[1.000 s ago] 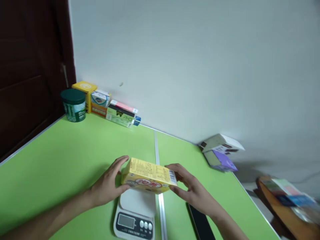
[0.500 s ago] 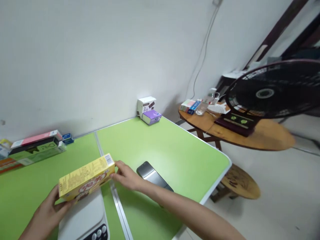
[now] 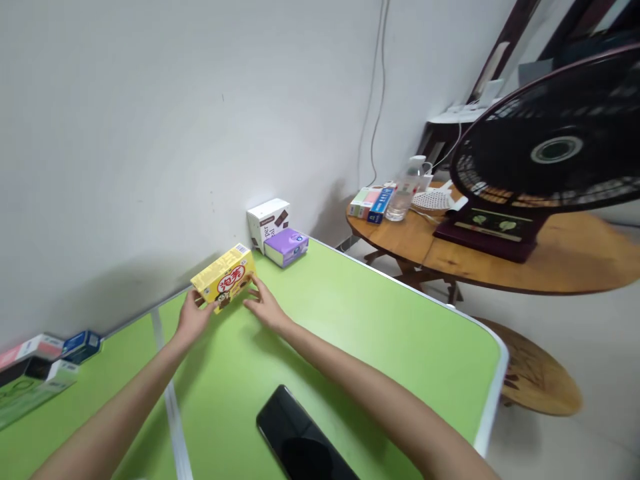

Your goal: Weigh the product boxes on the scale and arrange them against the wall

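yellow printed rectangular carton [image 3: 223, 277], left hand [image 3: 195, 316] gripping it, right hand [image 3: 265, 305] loosely open

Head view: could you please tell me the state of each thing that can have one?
Yellow cardboard box: held, tilted, visible sides closed.
Left hand: closed on the box's left end.
Right hand: open, at the box's right end.
Black glossy phone: flat, no lit screen showing.
Purple cardboard box: flat, visible sides closed.
Clear plastic bottle: upright, closure unclear.
Black round fan: cannot tell if running.
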Demonstrator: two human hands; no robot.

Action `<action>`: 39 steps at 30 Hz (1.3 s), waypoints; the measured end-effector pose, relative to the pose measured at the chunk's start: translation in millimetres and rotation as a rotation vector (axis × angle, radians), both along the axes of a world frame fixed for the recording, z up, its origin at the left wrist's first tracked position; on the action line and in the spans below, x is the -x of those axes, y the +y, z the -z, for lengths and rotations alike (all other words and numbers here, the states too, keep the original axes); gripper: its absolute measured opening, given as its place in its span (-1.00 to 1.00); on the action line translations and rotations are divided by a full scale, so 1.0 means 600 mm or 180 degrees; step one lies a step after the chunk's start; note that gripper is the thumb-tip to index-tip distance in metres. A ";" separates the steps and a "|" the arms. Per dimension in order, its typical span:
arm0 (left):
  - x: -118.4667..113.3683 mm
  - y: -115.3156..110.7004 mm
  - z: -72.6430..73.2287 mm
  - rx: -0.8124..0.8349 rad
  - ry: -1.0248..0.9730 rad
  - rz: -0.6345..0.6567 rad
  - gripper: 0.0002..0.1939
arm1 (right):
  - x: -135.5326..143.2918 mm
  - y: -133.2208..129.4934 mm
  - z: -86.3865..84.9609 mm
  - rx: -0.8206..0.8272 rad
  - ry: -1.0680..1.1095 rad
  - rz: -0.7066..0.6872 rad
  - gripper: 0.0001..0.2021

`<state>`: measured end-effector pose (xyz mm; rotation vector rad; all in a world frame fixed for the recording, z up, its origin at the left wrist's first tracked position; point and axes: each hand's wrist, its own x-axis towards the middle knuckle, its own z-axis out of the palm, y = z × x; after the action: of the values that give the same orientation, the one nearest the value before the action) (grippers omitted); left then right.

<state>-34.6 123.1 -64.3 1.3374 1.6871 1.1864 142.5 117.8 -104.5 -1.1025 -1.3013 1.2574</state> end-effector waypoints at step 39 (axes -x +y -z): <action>-0.119 0.219 0.088 0.0102 0.0212 -0.0527 -0.72 | -0.185 0.166 -0.001 -0.0867 -0.3955 0.0707 -0.46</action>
<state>36.8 254.3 -117.2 1.2499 1.8870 1.2133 253.6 217.5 -104.1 -1.8400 -2.0489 0.0895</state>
